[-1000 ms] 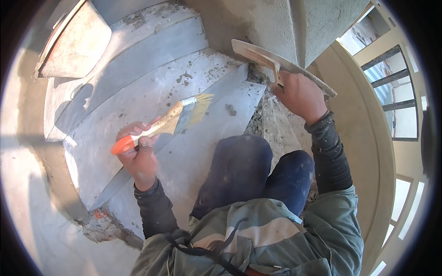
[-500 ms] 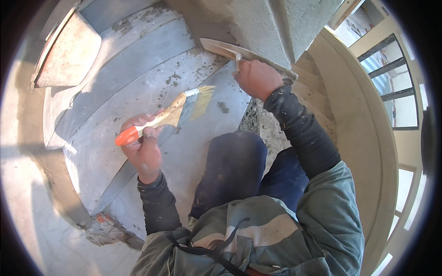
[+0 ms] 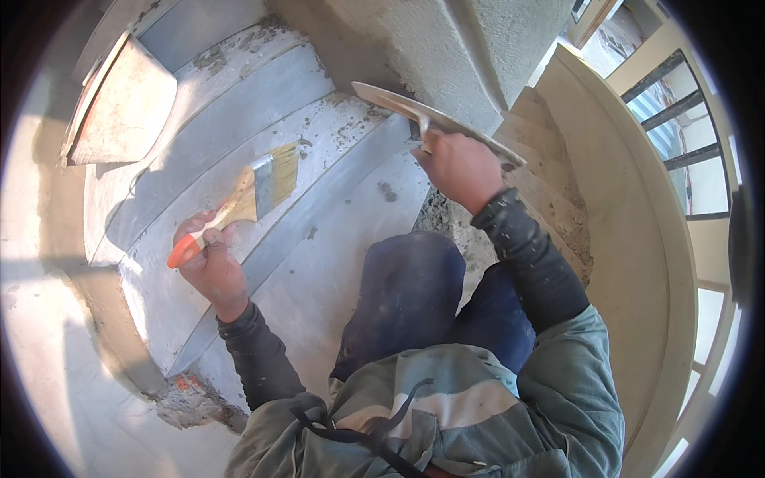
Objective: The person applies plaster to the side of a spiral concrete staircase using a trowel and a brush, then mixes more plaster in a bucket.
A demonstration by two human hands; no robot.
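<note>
My left hand (image 3: 213,267) is closed round a wide paintbrush (image 3: 243,199) with an orange-tipped wooden handle, metal ferrule and pale bristles, held over the grey curved steps. In my right hand (image 3: 466,175) is the handle of a flat plastering trowel (image 3: 390,103), its long blade along the lower part of the rendered wall (image 3: 470,64); whether it touches is hard to tell. Dark grit and splatters mark the step (image 3: 335,279) beneath me and around the wall's foot.
Winding steps (image 3: 215,95) rise to the upper left, where a pale bucket (image 3: 127,103) stands. Steps (image 3: 542,187) run down beside a curved parapet (image 3: 637,303) on the right, with a barred window (image 3: 669,135) beyond. My bent knees (image 3: 398,295) are below my hands.
My right hand and trowel moved left and up, then slightly back down and right in the latest frame. My left hand with the brush has shifted left, bristles now farther from the right hand.
</note>
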